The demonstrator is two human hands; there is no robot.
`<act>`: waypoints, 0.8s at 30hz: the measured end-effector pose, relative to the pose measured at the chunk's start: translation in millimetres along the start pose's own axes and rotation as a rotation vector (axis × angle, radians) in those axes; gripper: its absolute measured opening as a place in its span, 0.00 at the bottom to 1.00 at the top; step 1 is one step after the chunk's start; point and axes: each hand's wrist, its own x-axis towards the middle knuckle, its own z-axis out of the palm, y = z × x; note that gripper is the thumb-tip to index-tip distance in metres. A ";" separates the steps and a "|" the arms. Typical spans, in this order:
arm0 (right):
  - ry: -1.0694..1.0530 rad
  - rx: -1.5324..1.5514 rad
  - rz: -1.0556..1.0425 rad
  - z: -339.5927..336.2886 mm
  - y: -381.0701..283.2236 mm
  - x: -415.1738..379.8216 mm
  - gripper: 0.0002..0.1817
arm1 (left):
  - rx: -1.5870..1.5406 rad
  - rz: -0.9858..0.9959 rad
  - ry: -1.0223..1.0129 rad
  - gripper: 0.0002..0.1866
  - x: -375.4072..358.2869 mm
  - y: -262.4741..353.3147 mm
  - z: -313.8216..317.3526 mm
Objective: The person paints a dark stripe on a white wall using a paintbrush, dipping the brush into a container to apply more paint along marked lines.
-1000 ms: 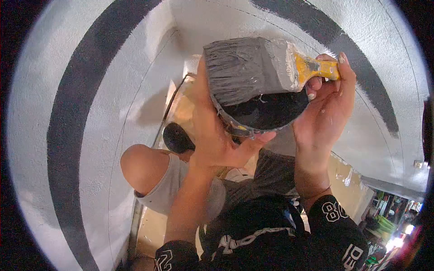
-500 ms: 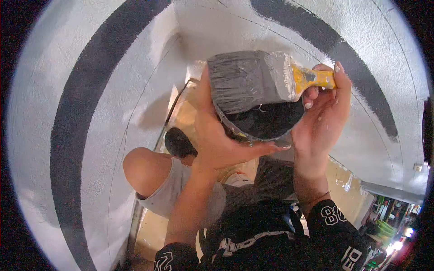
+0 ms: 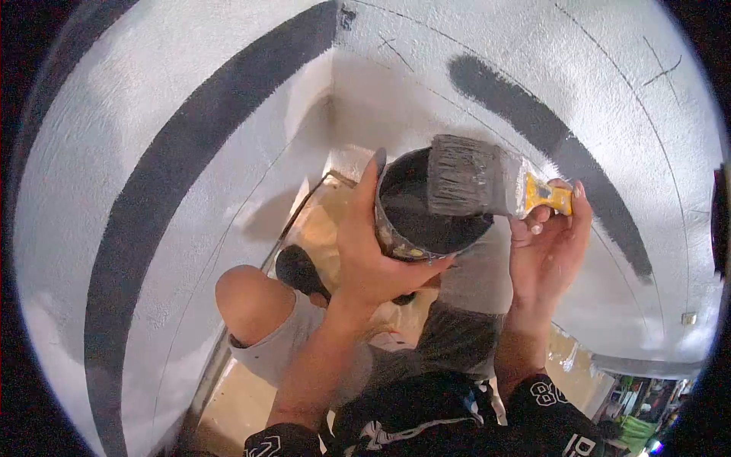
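My left hand (image 3: 365,255) is wrapped around a round paint pot (image 3: 415,247), thumb along the near side and fingers up the left wall. Dark paint (image 3: 403,199) fills the inside, and smears mark the rim. My right hand (image 3: 550,247) grips the yellow, paint-flecked handle of a wide paintbrush (image 3: 466,177) between thumb and fingers. Its bristles, coated in dark grey paint, point left and overlap the pot's right side and opening in this view.
White textured walls meet at a corner ahead, carrying a dark curved band (image 3: 164,175) on the left and a shorter dark stroke (image 3: 548,133) on the right. Pencil lines run beside them. My bent knee (image 3: 255,301) is below, over a tan floor (image 3: 244,396). Clutter (image 3: 640,419) sits at lower right.
The brush has moved right and down relative to the pot, uncovering more of its opening. My view has shifted, showing more of the wall's upper part.
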 end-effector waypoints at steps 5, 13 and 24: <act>-0.316 -0.505 -0.270 -11.0 -30.3 -0.6 0.23 | 0.342 0.109 -0.040 0.59 2.4 -0.9 -22.5; -1.048 -1.168 -0.812 25.7 -78.7 1.0 0.23 | 0.130 0.100 0.024 0.54 -0.5 2.6 -31.6; -1.087 -1.217 -1.119 39.4 -48.2 -3.5 0.22 | 0.224 0.163 -0.006 0.55 2.3 9.9 -33.7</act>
